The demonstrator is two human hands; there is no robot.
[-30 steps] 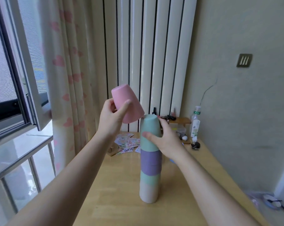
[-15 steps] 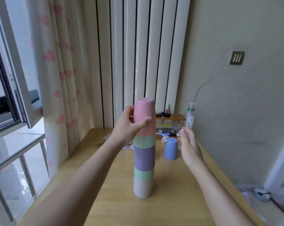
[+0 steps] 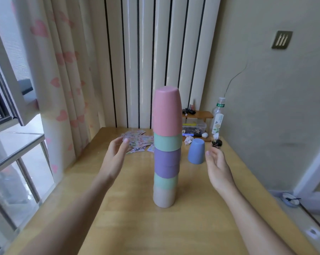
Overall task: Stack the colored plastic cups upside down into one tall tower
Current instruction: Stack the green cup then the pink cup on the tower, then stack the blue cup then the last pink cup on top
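A tower of upside-down cups (image 3: 166,159) stands in the middle of the wooden table (image 3: 133,225). From the bottom up it is beige, mint, purple and mint, with a pink cup (image 3: 167,112) on top. A blue cup (image 3: 196,151) stands upside down alone on the table, right of the tower. My left hand (image 3: 117,153) hovers open to the left of the tower, apart from it. My right hand (image 3: 218,167) is open on the other side, just right of and in front of the blue cup, touching nothing.
Stickers or cards (image 3: 139,142) lie scattered at the back of the table. A small wooden shelf (image 3: 197,115), a clear box (image 3: 194,127) and a plastic bottle (image 3: 218,116) stand at the back right by the wall. A curtain and an open window are on the left.
My left hand set the pink cup over the top of the tower and let go, then drew back to the left. My right hand left the tower and moved out to the right.
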